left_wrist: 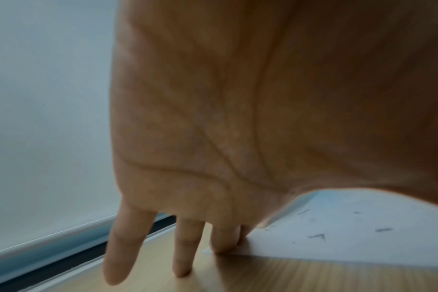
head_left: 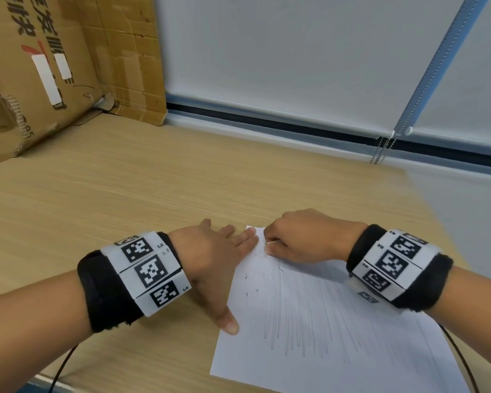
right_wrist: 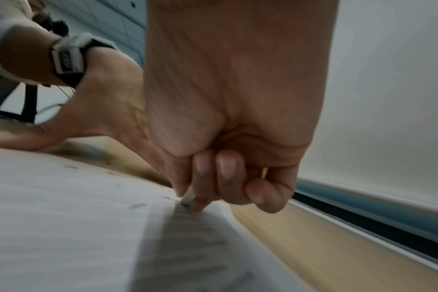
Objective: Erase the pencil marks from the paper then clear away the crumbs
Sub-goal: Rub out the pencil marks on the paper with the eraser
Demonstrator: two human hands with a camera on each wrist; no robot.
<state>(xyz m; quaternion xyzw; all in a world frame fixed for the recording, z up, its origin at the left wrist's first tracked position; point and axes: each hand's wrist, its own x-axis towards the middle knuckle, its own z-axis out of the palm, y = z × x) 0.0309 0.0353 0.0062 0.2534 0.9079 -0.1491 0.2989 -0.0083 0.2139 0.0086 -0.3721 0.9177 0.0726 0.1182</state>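
Note:
A white sheet of paper (head_left: 338, 336) lies on the wooden table, covered with long grey pencil strokes (head_left: 304, 316). Dark eraser crumbs (head_left: 250, 282) are scattered over its upper left part. My right hand (head_left: 298, 236) pinches a small white eraser (right_wrist: 189, 196) and presses it onto the paper near the top edge. My left hand (head_left: 219, 251) lies flat with straight, spread fingers (left_wrist: 223, 239), holding down the paper's left edge and top corner; its thumb (head_left: 228, 321) rests on the sheet.
A large cardboard box (head_left: 40, 75) stands at the back left of the table (head_left: 125, 188). A white roller blind (head_left: 295, 58) with a bead chain (head_left: 380, 151) hangs behind. Black cables (head_left: 63, 367) run from both wristbands.

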